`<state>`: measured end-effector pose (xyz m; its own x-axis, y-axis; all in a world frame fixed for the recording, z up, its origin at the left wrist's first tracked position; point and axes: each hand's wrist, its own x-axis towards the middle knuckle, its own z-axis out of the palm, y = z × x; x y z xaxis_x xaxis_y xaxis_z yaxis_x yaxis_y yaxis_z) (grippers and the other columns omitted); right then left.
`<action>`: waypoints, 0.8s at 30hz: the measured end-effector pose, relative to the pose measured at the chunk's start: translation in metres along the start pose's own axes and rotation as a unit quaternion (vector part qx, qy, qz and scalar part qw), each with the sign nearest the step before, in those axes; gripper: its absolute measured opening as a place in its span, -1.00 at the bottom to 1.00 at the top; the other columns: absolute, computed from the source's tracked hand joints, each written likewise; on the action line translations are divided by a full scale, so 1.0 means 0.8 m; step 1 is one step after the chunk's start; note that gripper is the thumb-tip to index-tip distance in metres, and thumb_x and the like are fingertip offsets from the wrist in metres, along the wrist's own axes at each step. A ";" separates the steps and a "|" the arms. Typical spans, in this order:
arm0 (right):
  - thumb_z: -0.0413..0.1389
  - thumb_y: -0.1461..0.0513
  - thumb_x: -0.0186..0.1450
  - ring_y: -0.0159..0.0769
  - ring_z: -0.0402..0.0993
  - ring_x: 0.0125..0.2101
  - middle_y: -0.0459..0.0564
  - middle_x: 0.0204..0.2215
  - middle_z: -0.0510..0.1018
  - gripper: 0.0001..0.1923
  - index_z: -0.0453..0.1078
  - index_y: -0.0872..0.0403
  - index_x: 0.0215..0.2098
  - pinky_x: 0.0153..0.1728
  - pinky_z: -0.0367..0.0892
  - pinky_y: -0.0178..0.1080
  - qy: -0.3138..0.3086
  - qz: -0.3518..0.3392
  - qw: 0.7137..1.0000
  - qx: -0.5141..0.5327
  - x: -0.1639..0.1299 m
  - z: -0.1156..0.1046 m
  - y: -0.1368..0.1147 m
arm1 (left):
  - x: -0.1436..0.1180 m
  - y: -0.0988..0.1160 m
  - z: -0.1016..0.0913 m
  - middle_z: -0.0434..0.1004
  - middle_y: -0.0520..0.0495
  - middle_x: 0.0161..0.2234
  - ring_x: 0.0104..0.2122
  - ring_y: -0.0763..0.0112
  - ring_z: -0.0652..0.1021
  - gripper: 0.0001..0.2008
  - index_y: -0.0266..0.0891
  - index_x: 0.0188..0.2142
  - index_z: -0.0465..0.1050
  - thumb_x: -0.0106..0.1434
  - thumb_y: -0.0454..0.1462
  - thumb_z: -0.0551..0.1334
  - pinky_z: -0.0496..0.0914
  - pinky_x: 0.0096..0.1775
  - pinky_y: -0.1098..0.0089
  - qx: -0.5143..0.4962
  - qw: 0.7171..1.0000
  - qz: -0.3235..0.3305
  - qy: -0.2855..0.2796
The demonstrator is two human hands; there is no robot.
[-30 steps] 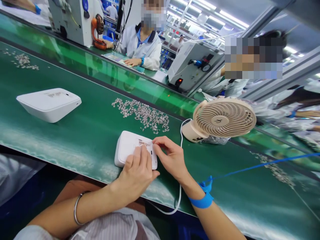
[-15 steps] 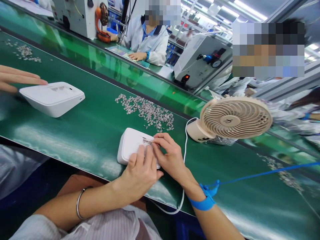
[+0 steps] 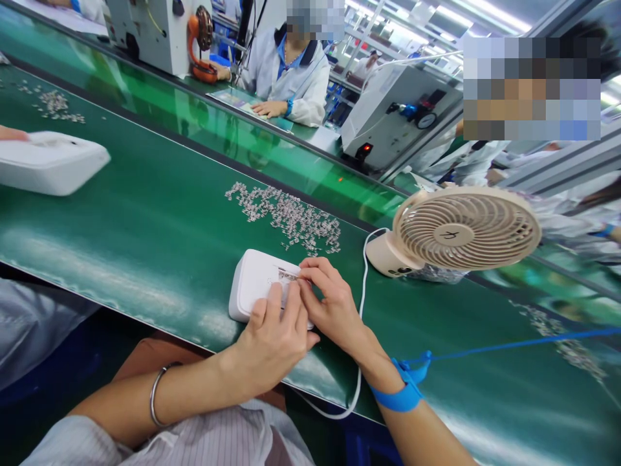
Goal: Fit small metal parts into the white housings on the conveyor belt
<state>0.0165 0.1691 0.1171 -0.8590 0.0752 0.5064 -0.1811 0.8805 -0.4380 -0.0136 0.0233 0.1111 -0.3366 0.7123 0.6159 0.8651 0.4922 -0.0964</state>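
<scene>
Resting our left hand (image 3: 277,333), fingers bent, on the box (image 3: 252,285) beneath it, we hold our right hand (image 3: 334,301), pinched around what we cannot tell, where the slot (image 3: 287,275) runs lengthwise toward its fingertips.

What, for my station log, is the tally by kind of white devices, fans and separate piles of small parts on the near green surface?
White devices: 2
Fan: 1
Piles of small parts: 3
Total: 6, each pile taken as one; the single parts are too small to count.
</scene>
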 end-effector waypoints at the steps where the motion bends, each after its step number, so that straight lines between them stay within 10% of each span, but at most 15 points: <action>1: -0.14 0.38 0.33 -0.24 0.30 -0.28 0.07 -0.29 0.32 -0.84 0.23 0.11 -0.36 -0.29 0.25 -0.19 -0.006 -0.001 1.000 0.000 0.001 -0.001 0.000 | 0.000 0.000 0.000 0.48 -0.02 -0.05 -0.10 0.24 0.43 -0.60 -0.27 -0.08 0.46 0.26 -0.06 0.08 0.11 -0.16 0.30 -0.001 1.000 -0.001 0.001; 15: -0.19 0.37 0.35 -0.24 0.29 -0.28 0.08 -0.25 0.31 -0.81 0.20 0.11 -0.34 -0.30 0.22 -0.21 -0.097 -0.009 0.995 -0.020 0.008 -0.015 -0.004 | -0.001 0.001 0.001 0.47 -0.04 -0.05 -0.10 0.22 0.41 -0.61 -0.26 -0.12 0.48 0.23 -0.04 0.12 0.11 -0.16 0.29 0.013 1.000 0.001 -0.003; 24: -0.20 0.38 0.34 -0.23 0.30 -0.33 0.09 -0.32 0.34 -0.80 0.18 0.12 -0.39 -0.36 0.23 -0.23 -0.030 -0.027 0.996 -0.076 0.006 -0.002 -0.004 | -0.002 0.006 0.006 0.46 -0.07 -0.03 -0.07 0.20 0.40 -0.55 -0.30 -0.05 0.44 0.23 -0.03 0.10 0.12 -0.15 0.28 0.018 1.000 -0.009 -0.007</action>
<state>0.0138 0.1676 0.1219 -0.8777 0.0010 0.4792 -0.1575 0.9438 -0.2906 -0.0103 0.0268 0.1058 -0.3568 0.7097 0.6075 0.8452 0.5222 -0.1137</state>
